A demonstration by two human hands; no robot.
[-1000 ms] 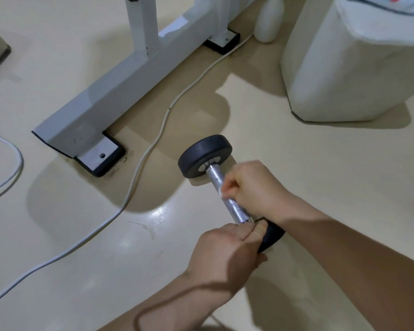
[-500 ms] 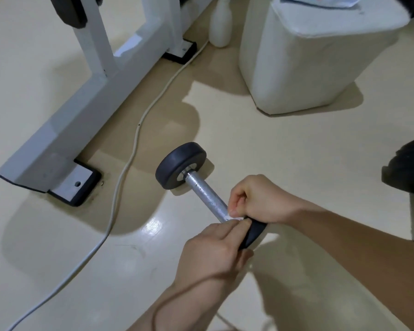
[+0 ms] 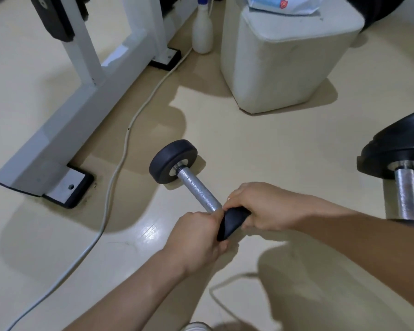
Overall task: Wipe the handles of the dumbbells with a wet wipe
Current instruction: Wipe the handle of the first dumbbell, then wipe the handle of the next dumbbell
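A small dumbbell lies on the cream floor, its silver handle (image 3: 196, 187) running from a far black weight (image 3: 172, 161) to a near black weight (image 3: 232, 223). My left hand (image 3: 201, 237) grips the near weight from the left. My right hand (image 3: 261, 206) curls round the handle's near end, right against that weight. Only a sliver of the white wet wipe (image 3: 228, 199) shows under its fingers. A second, larger dumbbell (image 3: 402, 187) lies at the right edge, partly cut off.
A white machine frame (image 3: 81, 96) with black feet stands at the left, and a grey cable (image 3: 120, 168) runs along the floor beside it. At the back are a spray bottle (image 3: 202, 32) and a white padded block (image 3: 285, 56) with a wipes pack (image 3: 280, 4) on top.
My right hand has slid down the handle from near the far weight to the near end. My left hand has stayed on the near weight. The view has tilted up.
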